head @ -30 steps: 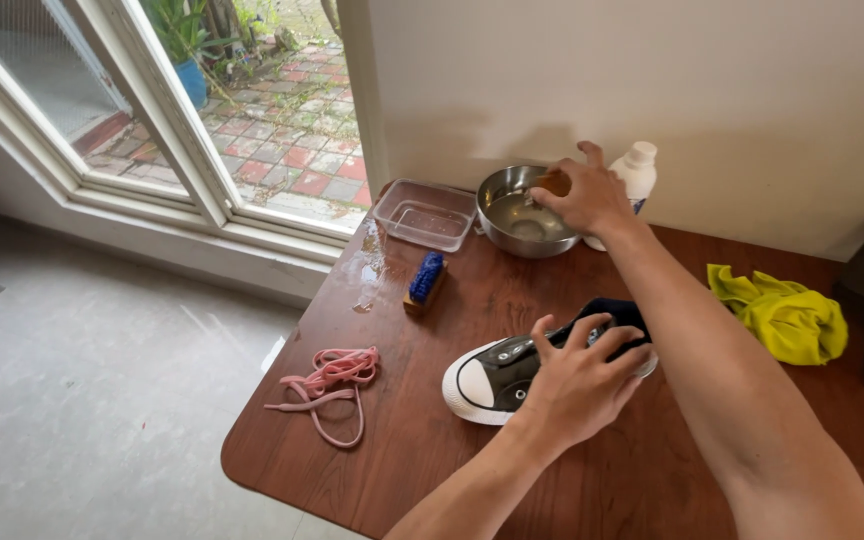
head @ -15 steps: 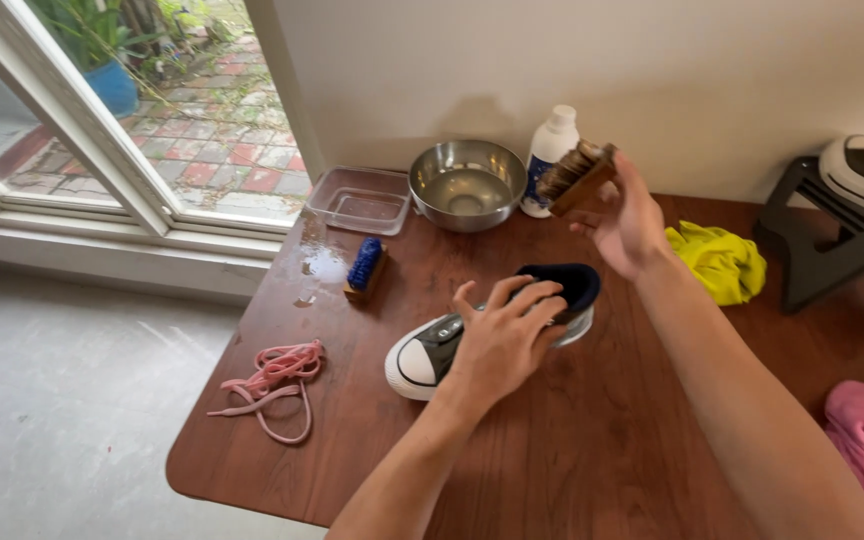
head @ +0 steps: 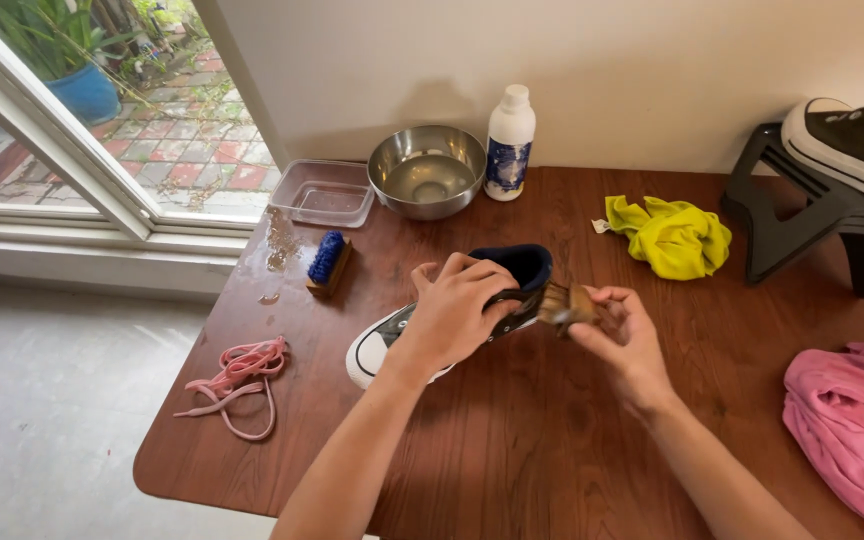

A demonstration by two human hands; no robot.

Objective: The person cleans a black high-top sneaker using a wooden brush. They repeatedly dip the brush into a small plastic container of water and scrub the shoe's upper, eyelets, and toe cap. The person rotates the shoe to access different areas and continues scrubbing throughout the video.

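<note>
A dark sneaker (head: 522, 265) with a white toe cap lies on the wooden table (head: 512, 450), toe pointing toward me on the left. My left hand (head: 457, 310) presses down over its middle and grips it. My right hand (head: 617, 335) holds a small wooden brush (head: 564, 303) with its bristles against the sneaker's heel side.
A steel bowl (head: 427, 170), a white bottle (head: 509, 140) and a clear plastic tray (head: 324, 192) stand at the back. A blue brush (head: 328, 260) lies by wet spots. Pink laces (head: 237, 380) lie at left, a yellow cloth (head: 674, 237) and pink cloth (head: 847, 430) at right. Another sneaker (head: 852, 140) rests on a black stand.
My right hand lifted the wooden brush out of the steel bowl and brought it down to the sneaker's heel. My left hand stayed on the sneaker.
</note>
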